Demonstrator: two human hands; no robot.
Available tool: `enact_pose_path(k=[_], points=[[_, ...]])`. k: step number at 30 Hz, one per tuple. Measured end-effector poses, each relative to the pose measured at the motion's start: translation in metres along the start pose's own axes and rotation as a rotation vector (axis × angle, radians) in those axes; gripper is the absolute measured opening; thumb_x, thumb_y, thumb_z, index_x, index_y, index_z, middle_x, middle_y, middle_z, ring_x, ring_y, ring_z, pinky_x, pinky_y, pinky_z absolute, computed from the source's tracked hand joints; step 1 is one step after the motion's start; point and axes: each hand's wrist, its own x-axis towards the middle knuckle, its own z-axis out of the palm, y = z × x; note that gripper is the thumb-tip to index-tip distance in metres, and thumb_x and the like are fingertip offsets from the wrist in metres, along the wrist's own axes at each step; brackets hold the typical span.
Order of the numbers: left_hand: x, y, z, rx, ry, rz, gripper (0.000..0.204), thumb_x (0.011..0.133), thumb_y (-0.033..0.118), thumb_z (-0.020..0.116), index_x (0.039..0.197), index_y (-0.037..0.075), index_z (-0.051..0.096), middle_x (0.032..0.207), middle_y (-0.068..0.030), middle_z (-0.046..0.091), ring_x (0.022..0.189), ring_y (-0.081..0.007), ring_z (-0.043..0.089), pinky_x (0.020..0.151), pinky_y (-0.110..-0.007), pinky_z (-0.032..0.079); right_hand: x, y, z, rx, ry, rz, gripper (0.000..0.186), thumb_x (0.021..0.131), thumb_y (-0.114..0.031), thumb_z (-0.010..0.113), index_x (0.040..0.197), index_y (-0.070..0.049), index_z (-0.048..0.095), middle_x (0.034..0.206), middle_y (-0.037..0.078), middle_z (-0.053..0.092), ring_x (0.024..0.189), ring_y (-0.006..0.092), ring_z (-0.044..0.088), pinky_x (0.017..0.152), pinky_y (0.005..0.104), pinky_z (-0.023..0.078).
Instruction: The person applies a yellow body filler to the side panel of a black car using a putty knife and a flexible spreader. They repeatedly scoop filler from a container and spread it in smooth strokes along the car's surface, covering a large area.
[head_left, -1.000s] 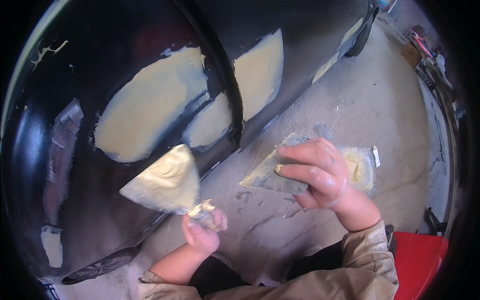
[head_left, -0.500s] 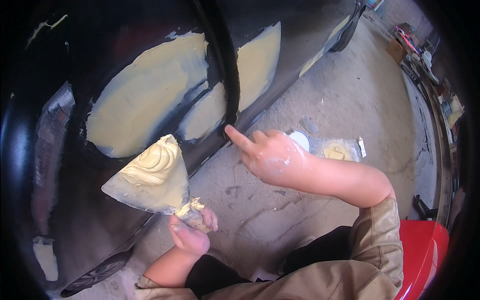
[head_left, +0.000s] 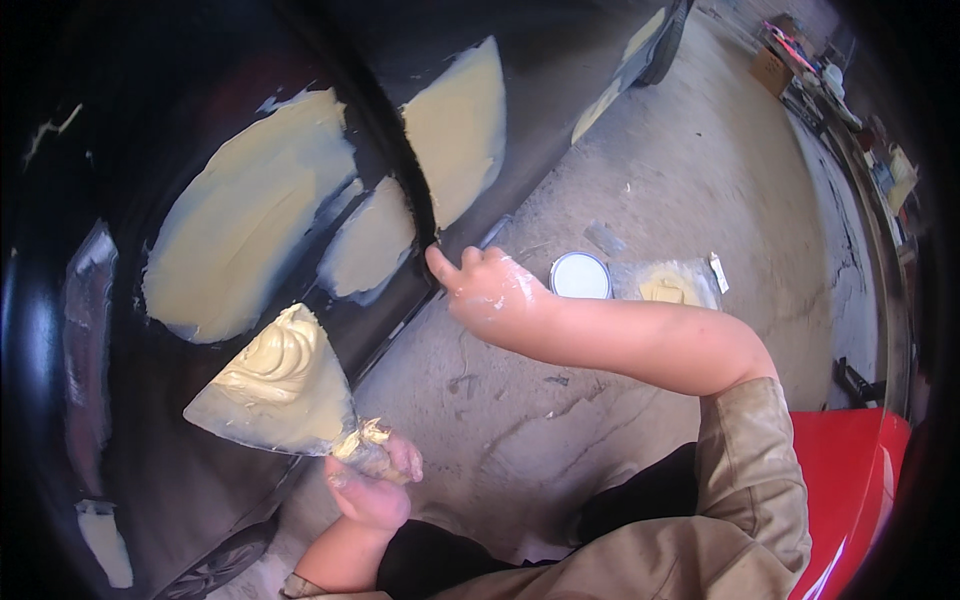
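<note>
My left hand (head_left: pixel 374 492) is closed round the filler-caked handle of a wide triangular putty knife (head_left: pixel 300 425). A swirled lump of pale yellow body filler (head_left: pixel 280 362) sits on its blade. My right hand (head_left: pixel 497 297) holds nothing visible. Its index finger points out at the lower end of the dark door gap (head_left: pixel 400 165), seemingly touching the edge, while the other fingers are bent and the thumb is hidden. Smears of filler mark its back. On the black car panel (head_left: pixel 170 420), spread filler patches lie left of the gap (head_left: pixel 250 220) and right of it (head_left: pixel 455 130).
On the concrete floor stand a round can (head_left: pixel 580 276) with a white top and, beside it, a sheet with filler (head_left: pixel 668 288) on it. A red car panel (head_left: pixel 845 490) is close at my right. Cluttered shelving (head_left: pixel 880 190) runs along the far right; a wheel (head_left: pixel 215 568) shows lower left.
The view has shifted, so the car patches sit further left. My right index finger has moved slightly down along the gap. The putty knife stays in my left hand.
</note>
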Motion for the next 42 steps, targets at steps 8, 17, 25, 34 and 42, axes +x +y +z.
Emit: enact_pose_path(k=[8, 17, 25, 34, 42], points=[[0.002, 0.003, 0.005, -0.004, 0.035, -0.019, 0.091, 0.084, 0.089, 0.04, 0.109, 0.002, 0.047, 0.066, -0.0093, 0.048, 0.052, -0.0209, 0.048, 0.048, -0.033, 0.045, -0.01, -0.005, 0.0, -0.048, -0.05, 0.004, 0.019, 0.074, -0.011, 0.068, 0.086, -0.002, 0.081, 0.154, 0.021, 0.047, 0.08, 0.0201, 0.058, 0.062, 0.0291, 0.046], [0.002, -0.006, -0.006, 0.014, -0.045, 0.006, 0.084, 0.089, 0.087, 0.034, 0.115, 0.008, 0.05, 0.063, -0.0035, 0.045, 0.049, -0.0153, 0.043, 0.041, -0.029, 0.038, -0.068, -0.009, -0.014, 0.022, -0.109, 0.026, 0.017, 0.074, -0.011, 0.07, 0.083, -0.001, 0.08, 0.147, 0.016, 0.051, 0.079, 0.019, 0.056, 0.061, 0.0288, 0.045], [0.001, -0.002, -0.011, -0.001, -0.062, -0.08, 0.087, 0.087, 0.088, 0.035, 0.113, 0.006, 0.048, 0.063, -0.0051, 0.046, 0.05, -0.0168, 0.044, 0.043, -0.03, 0.04, -0.114, -0.014, -0.025, 0.053, -0.122, 0.097, 0.028, 0.081, -0.01, 0.07, 0.107, -0.002, 0.075, 0.136, 0.009, 0.056, 0.079, 0.0193, 0.054, 0.062, 0.0315, 0.046], [0.0, 0.002, -0.009, 0.019, -0.042, -0.087, 0.084, 0.09, 0.086, 0.032, 0.116, 0.006, 0.045, 0.062, -0.0055, 0.043, 0.049, -0.0158, 0.04, 0.041, -0.03, 0.037, -0.153, -0.026, -0.045, 0.02, -0.071, 0.108, 0.018, 0.075, -0.014, 0.071, 0.089, -0.003, 0.074, 0.141, 0.008, 0.056, 0.075, 0.0184, 0.052, 0.059, 0.0292, 0.043], [0.003, -0.003, -0.005, 0.058, -0.268, -0.203, 0.094, 0.085, 0.09, 0.035, 0.103, -0.001, 0.049, 0.064, -0.0098, 0.051, 0.05, -0.0197, 0.049, 0.046, -0.031, 0.043, -0.202, -0.024, -0.058, 0.023, -0.115, 0.167, 0.016, 0.072, -0.013, 0.072, 0.08, 0.001, 0.073, 0.143, 0.006, 0.055, 0.071, 0.0186, 0.053, 0.059, 0.0297, 0.047]])
